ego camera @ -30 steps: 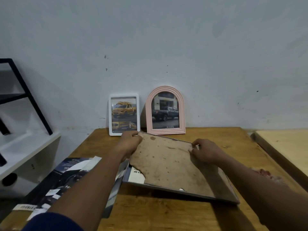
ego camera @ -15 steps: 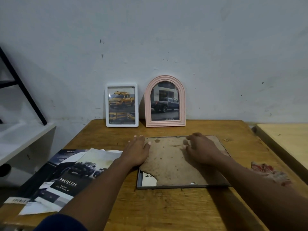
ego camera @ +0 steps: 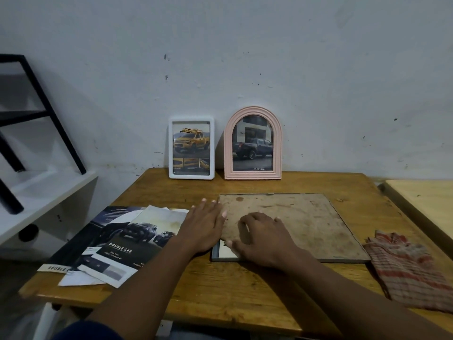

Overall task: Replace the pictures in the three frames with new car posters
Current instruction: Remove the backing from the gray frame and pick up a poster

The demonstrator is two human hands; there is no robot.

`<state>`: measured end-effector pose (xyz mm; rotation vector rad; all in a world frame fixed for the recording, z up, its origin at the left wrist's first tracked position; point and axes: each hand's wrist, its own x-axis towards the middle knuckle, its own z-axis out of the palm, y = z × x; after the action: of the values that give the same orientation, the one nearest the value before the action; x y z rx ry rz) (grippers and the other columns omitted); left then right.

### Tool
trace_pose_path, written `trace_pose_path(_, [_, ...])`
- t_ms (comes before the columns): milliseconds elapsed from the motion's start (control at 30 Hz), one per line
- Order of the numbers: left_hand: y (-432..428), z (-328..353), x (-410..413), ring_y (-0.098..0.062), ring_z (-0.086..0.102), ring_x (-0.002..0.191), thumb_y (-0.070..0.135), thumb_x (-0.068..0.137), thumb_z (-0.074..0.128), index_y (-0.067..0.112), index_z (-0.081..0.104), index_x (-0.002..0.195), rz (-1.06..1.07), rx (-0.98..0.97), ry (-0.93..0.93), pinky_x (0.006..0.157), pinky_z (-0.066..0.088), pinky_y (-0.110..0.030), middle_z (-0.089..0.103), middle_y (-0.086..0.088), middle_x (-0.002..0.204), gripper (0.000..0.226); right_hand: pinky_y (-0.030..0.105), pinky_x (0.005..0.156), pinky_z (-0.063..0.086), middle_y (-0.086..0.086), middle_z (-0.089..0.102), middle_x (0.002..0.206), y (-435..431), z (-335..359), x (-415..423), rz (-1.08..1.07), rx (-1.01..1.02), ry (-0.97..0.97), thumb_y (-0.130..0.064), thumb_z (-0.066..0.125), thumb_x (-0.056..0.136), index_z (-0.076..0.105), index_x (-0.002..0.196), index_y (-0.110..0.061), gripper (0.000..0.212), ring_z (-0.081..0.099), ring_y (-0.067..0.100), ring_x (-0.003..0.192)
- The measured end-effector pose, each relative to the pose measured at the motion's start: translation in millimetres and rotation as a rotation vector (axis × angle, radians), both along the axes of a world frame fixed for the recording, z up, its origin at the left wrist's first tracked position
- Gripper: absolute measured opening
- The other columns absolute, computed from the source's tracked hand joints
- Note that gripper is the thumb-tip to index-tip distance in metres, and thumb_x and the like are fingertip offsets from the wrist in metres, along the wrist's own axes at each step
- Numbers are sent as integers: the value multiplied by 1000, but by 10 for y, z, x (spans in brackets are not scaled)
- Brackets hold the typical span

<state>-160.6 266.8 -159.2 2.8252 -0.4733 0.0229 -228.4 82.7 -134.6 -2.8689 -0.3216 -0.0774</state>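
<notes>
A large grey frame [ego camera: 306,224] lies face down on the wooden table [ego camera: 220,285], its stained brown backing board up; a bit of white paper shows at its near left corner. My left hand [ego camera: 203,224] rests flat at the frame's left edge, fingers spread. My right hand [ego camera: 262,239] presses on the backing near that corner with fingers curled. A white frame [ego camera: 191,148] with a yellow truck picture and a pink arched frame [ego camera: 252,144] with a dark truck picture lean against the wall. Car posters [ego camera: 117,244] lie at the table's left.
A red checked cloth [ego camera: 404,268] lies at the table's right edge. A pale wooden surface [ego camera: 426,202] adjoins on the right. A white shelf [ego camera: 36,195] with a black metal stand [ego camera: 49,111] is at the left. The wall is close behind the frames.
The large frame, tilted up in both hands a second ago, now lies flat on the table. My right hand has slid toward the near left corner of the backing.
</notes>
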Motion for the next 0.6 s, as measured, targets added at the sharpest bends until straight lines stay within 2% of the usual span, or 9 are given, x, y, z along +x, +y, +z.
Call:
trace_pose_path(67, [11,-10,4,-19,0,157,50,107,11,26,21,161,15,17,-12,124,-2,-42,15,1,170,60,41,96,46,2,59,128,4,15,27,27,-63,-37,-75,39,85,55,127,-25,68,55,20,113])
trace_pose_path(133, [9,-13,13,-19,-2,157,52,106,8,27,20,161,26,26,-20,124,-3,-43,13,2,170,62,36,82,51,2,65,111,11,63,42,83,-163,-71,-72,34,88,58,120,-24,63,59,18,93])
trace_pose_path(233, [3,-21,27,-17,-1,157,56,103,4,26,21,161,44,-7,-33,125,-4,-43,15,3,169,67,36,74,51,2,66,92,48,179,76,226,-292,-121,-58,34,97,62,110,-20,49,57,17,72])
trace_pose_path(333, [8,-36,2,-15,4,156,61,95,-2,23,27,160,44,-102,-39,125,-2,-40,23,3,168,80,33,67,48,0,63,79,68,270,125,316,-327,-154,-47,35,100,65,101,-19,41,50,13,58])
trace_pose_path(467, [16,-62,-1,-14,9,156,66,93,-3,22,31,158,14,-140,-50,126,1,-41,28,2,166,86,34,69,45,0,65,82,36,321,199,325,-330,-143,-44,34,103,66,101,-21,39,44,9,56])
trace_pose_path(600, [35,-92,21,-15,11,156,82,81,-15,23,33,158,-25,-118,-76,126,3,-43,30,2,165,108,33,66,39,1,66,85,-13,379,289,312,-305,-144,-42,37,103,67,101,-20,37,47,12,62])
